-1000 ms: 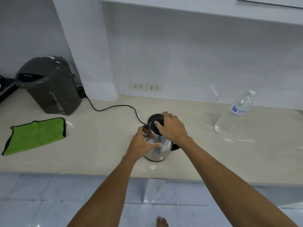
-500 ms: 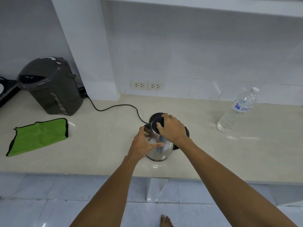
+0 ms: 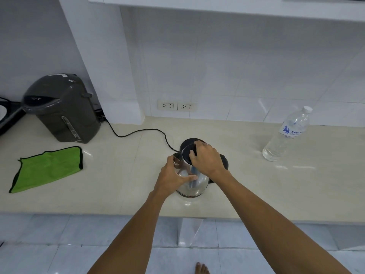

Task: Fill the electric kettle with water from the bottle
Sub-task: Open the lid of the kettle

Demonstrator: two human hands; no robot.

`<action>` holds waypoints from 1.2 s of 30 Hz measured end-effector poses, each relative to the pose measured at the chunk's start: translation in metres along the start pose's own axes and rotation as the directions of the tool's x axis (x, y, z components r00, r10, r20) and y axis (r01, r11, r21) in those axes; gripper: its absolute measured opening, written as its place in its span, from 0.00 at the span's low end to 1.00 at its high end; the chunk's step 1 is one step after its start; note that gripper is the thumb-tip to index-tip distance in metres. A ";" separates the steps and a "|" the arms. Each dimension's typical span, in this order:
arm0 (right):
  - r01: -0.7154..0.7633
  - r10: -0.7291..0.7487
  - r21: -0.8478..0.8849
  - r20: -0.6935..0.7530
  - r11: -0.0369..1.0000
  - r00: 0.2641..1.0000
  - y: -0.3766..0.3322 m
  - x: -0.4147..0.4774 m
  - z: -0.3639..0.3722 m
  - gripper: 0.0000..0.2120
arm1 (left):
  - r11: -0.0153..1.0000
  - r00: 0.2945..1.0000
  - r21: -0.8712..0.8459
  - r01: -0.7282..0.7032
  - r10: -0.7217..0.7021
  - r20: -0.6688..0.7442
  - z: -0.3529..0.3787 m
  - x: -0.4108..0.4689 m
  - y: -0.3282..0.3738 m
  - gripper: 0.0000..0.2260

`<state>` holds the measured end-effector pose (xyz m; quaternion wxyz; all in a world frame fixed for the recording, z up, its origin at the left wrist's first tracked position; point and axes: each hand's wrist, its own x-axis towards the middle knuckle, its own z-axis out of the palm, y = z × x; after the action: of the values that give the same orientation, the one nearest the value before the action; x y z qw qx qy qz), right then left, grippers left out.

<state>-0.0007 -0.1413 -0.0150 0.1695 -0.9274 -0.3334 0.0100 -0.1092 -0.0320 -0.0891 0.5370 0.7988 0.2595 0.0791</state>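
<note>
A shiny steel electric kettle (image 3: 194,185) with a black lid stands on the beige counter (image 3: 122,184) near its front edge. My left hand (image 3: 173,177) wraps the kettle's left side below the spout. My right hand (image 3: 206,160) lies on top, fingers gripping the black lid (image 3: 187,150). A clear plastic water bottle (image 3: 286,135) with a white cap and a blue label stands upright far to the right, untouched. The kettle's black base (image 3: 190,141) peeks out just behind it.
A dark grey thermo pot (image 3: 63,107) stands at the back left, with a green cloth (image 3: 48,168) in front of it. A black cord (image 3: 138,132) runs across the counter to the kettle base. Two wall sockets (image 3: 176,105) sit on the tiled back wall.
Both hands have stayed on the kettle and lid with hardly any motion. The view has tilted up slightly, so everything sits a little lower in frame.
</note>
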 end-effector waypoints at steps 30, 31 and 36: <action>-0.021 0.048 0.337 -0.074 0.941 0.996 0.011 -0.004 -0.019 0.18 | 1.000 1.000 -0.005 -0.010 0.010 -0.001 -0.002 -0.002 0.001 0.47; -0.023 0.054 0.343 -0.081 0.939 0.995 0.012 -0.004 -0.020 0.18 | 1.000 1.000 -0.003 -0.013 0.013 0.000 -0.002 -0.002 0.001 0.47; -0.036 0.082 0.411 -0.095 0.911 0.992 0.018 -0.005 -0.027 0.16 | 1.000 1.000 -0.005 -0.022 0.022 0.010 -0.003 -0.003 0.003 0.46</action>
<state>0.0098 -0.1661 0.0045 0.3771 -0.8803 -0.2860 0.0334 -0.1116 -0.0321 -0.0851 0.5394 0.8006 0.2479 0.0814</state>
